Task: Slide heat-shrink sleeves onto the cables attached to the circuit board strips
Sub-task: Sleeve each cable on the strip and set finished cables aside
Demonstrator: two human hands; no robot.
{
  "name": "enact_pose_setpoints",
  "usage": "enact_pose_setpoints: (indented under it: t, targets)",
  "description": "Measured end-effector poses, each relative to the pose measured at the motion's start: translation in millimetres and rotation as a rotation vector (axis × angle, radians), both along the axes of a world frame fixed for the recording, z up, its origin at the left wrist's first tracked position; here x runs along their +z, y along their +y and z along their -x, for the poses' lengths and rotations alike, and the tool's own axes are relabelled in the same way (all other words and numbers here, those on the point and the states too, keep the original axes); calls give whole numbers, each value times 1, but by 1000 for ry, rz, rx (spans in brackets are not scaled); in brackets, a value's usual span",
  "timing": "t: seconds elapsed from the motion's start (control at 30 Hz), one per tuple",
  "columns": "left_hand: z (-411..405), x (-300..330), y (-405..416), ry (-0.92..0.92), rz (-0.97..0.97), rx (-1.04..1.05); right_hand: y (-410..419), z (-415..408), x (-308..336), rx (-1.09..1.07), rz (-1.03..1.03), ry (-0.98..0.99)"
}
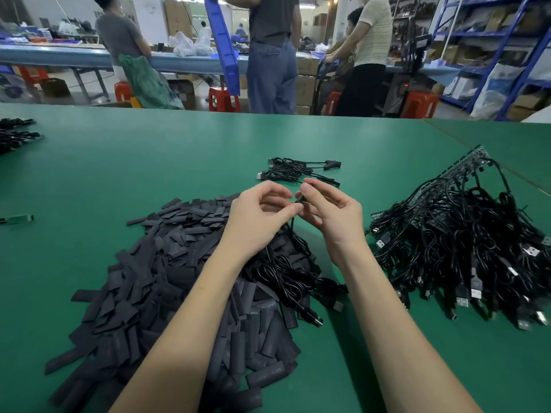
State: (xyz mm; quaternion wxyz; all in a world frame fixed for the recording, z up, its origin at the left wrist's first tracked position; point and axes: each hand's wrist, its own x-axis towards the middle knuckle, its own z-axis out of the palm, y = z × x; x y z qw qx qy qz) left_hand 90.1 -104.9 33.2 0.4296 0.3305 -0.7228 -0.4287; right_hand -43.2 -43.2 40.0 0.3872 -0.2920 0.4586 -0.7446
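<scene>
Pinched between both hands above the sleeve pile [167, 281], a small black piece meets a thin cable [290, 231]: left hand [256, 217] grips the cable, right hand [331, 214] fingertips hold the piece. Right of the pile lies a cable bundle [465, 248].

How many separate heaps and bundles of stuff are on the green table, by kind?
Sleeve heaps: 1
Cable bundles: 5, the big tangle, finished pair, cable being worked, two at the left edge
Loose board: 1
Total: 7

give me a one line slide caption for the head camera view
Both hands, left hand and right hand, pinch a black cable above a pile of heat-shrink sleeves on a green table.
</scene>
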Motion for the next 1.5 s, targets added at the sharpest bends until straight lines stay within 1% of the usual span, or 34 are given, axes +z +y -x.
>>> enact_pose_setpoints:
  t: [0.03,0.1,0.17,0.27,0.37,0.5,0.57,0.63,0.73,0.8,0.9,1.0,1.1,1.2,1.3,1.5]
  targets:
    - [3,1,2,-24,8,16,0,1,2,-32,6,-21]
    - [10,3,8,-133,40,38,0,6,9,-108,34,-90]
    - [19,4,16,-225,31,41,1,13,16,-165,70,-154]
    - [34,-2,29,-225,-43,-1,6,24,21,-211,107,-209]
    - [40,-9,34,-196,-64,-22,9,29,17,-249,113,-256]
    - [39,-6,25,-214,15,10,5,37,7,-298,95,-298]
    - [40,1,13,-234,93,53,4,44,0,-297,16,-314]
    - [44,13,-4,-290,222,74,6,50,-9,-280,-95,-310]
    - [57,38,-41,-424,404,102,5,49,-24,-233,-242,-214]
    - [67,50,-69,-533,486,121,1,42,-31,-201,-314,-62]
    - [78,52,-108,-711,547,100,-7,33,-39,-189,-375,213]
    - [84,41,-133,-858,561,92,-9,31,-43,-178,-414,353]
    - [89,25,-145,-902,516,102,-12,31,-45,-171,-423,397]
    - [93,5,-148,-991,438,49,-13,31,-47,-166,-439,429]
    - [89,-6,-150,-1003,401,14,-13,31,-48,-149,-461,462]
    - [65,10,-132,-835,335,11,-11,28,-44,-134,-470,503]
